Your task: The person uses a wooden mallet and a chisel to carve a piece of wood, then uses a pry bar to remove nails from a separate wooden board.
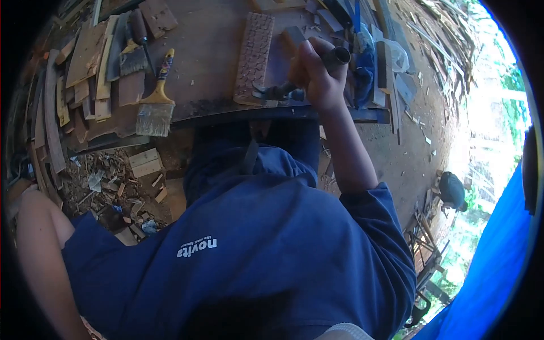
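My right hand (315,72) is closed around a hammer (279,91) with a dark tubular metal handle; its claw head rests at the near edge of the workbench (209,39). Just left of the hammer head lies a long carved wooden panel (255,52) with a repeating relief pattern. A pale wooden block (294,37) sits right behind my fingers. Only my bare left arm (39,249) shows at the lower left; that hand is out of the frame. My dark blue shirt (255,243) fills the lower middle.
A wide paintbrush with a yellow handle (156,105) and a second brush (134,54) lie left on the bench among several wood offcuts (85,73). Blue cloth and a plastic bag (391,54) sit at the right. Wood chips (113,181) litter the ground. A blue tarp (493,272) hangs at the right.
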Demonstrator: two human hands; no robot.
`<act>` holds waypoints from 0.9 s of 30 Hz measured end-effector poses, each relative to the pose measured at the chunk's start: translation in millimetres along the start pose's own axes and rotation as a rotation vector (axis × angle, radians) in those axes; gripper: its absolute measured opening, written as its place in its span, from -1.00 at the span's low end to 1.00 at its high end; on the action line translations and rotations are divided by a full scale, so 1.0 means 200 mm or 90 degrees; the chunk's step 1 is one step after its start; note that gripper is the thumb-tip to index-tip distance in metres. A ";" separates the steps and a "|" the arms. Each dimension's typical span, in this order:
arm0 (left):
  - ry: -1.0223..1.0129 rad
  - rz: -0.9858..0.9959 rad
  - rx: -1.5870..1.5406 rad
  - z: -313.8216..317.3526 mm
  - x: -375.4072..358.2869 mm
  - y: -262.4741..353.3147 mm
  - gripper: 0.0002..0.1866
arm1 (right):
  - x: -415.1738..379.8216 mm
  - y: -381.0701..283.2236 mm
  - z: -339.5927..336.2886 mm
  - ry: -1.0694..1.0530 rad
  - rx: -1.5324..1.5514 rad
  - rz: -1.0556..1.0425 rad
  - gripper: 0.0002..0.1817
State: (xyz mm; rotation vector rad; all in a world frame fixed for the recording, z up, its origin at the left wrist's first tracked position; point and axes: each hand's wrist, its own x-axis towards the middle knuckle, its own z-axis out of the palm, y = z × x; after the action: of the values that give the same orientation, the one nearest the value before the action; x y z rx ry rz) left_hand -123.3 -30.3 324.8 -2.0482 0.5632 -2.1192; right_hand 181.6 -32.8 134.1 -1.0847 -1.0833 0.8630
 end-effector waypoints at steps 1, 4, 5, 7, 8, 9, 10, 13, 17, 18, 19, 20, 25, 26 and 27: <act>0.005 0.002 -0.002 0.00 0.00 0.00 -0.79 | -0.01 0.00 -0.02 0.003 -0.004 -0.001 -0.68; 0.008 0.008 -0.009 0.01 0.02 0.00 -0.78 | -0.03 0.03 -0.05 0.042 0.048 -0.003 -0.63; 0.008 0.013 -0.014 0.01 0.03 0.00 -0.78 | -0.04 0.05 -0.08 0.059 0.084 -0.012 -0.62; 0.007 0.014 -0.016 0.02 0.04 -0.01 -0.78 | -0.06 0.08 -0.12 0.077 0.120 -0.024 -0.62; 0.011 0.016 -0.019 0.02 0.04 -0.01 -0.78 | -0.07 0.09 -0.13 0.084 0.160 -0.041 -0.62; 0.014 0.017 -0.024 0.03 0.04 0.00 -0.78 | -0.08 0.09 -0.15 0.090 0.197 -0.058 -0.62; 0.015 0.017 -0.027 0.03 0.05 -0.01 -0.78 | -0.10 0.11 -0.17 0.092 0.195 -0.059 -0.62; 0.025 0.022 -0.037 0.05 0.05 -0.01 -0.78 | -0.11 0.13 -0.22 0.085 0.242 -0.100 -0.63; 0.033 0.030 -0.052 0.07 0.06 -0.01 -0.77 | -0.11 0.13 -0.22 0.102 0.235 -0.103 -0.64; 0.028 0.028 -0.056 0.09 0.05 -0.02 -0.77 | -0.12 0.12 -0.21 0.105 0.220 -0.099 -0.65; 0.029 0.026 -0.061 0.10 0.05 -0.02 -0.77 | -0.12 0.13 -0.20 0.108 0.222 -0.103 -0.65; 0.033 0.032 -0.069 0.11 0.06 -0.04 -0.77 | -0.12 0.13 -0.18 0.109 0.252 -0.094 -0.68; 0.047 0.041 -0.080 0.14 0.07 -0.01 -0.76 | -0.13 0.15 -0.19 0.098 0.288 -0.093 -0.72; 0.049 0.042 -0.083 0.14 0.07 -0.01 -0.76 | -0.13 0.14 -0.19 0.102 0.287 -0.096 -0.72; 0.048 0.041 -0.086 0.15 0.07 -0.01 -0.76 | -0.14 0.14 -0.18 0.105 0.286 -0.090 -0.71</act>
State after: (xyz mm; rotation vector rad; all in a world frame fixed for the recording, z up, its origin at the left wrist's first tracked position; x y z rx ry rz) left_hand -94.8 -39.2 339.3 -1.9934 0.7919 -2.1851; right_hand 208.8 -60.6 96.7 -0.6806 -0.7692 0.8370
